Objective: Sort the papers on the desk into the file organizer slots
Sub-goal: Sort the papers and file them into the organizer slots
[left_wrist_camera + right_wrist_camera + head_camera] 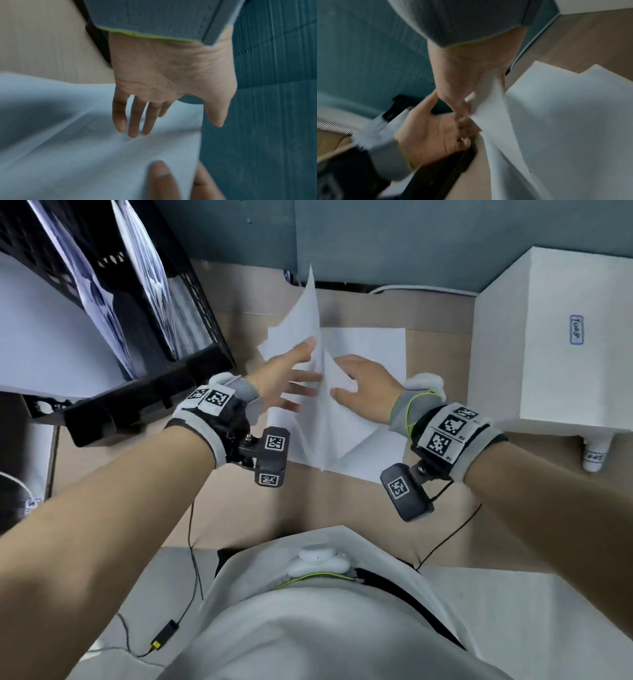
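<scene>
Two hands are met over the raised sheets (310, 313), lifted to a peak above the papers (370, 344) lying flat mid-counter (438, 344). The left hand (284, 378) is spread wide, its fingers laid straight against the sheets' left face; the right hand (363, 386) is closed on their right side. The file organizer (191, 313) is set just beside on the left, a white box (548, 344) near on the right; bare counter is left along the near edge.
</scene>
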